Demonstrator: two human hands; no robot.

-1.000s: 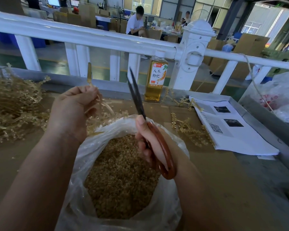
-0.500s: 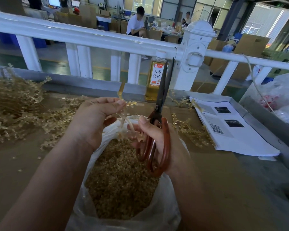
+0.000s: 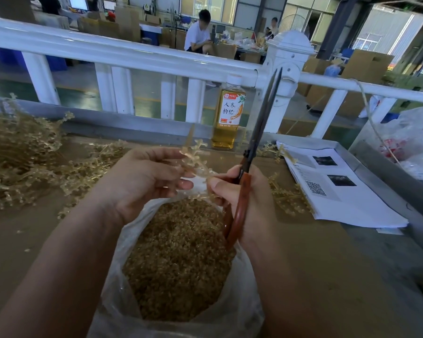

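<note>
Sprig [image 3: 193,157] sits just above the bag [image 3: 115,289] mouth, left hand [image 3: 144,181] pinching its stem, right hand [image 3: 239,198] curled round the scissors [image 3: 257,142], blades upright and nearly together. Best snipped over the opening so bits land on the cuttings [image 3: 181,259]. Count: one sprig in hand, one pair of scissors, one bag, one bottle [image 3: 228,113].

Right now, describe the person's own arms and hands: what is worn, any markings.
The left hand and right hand wear no gloves, and no ring shows on the fingers in view. The left forearm and right forearm show no sleeve, watch or bracelet. The visible fingernails are short and unpainted.
</note>
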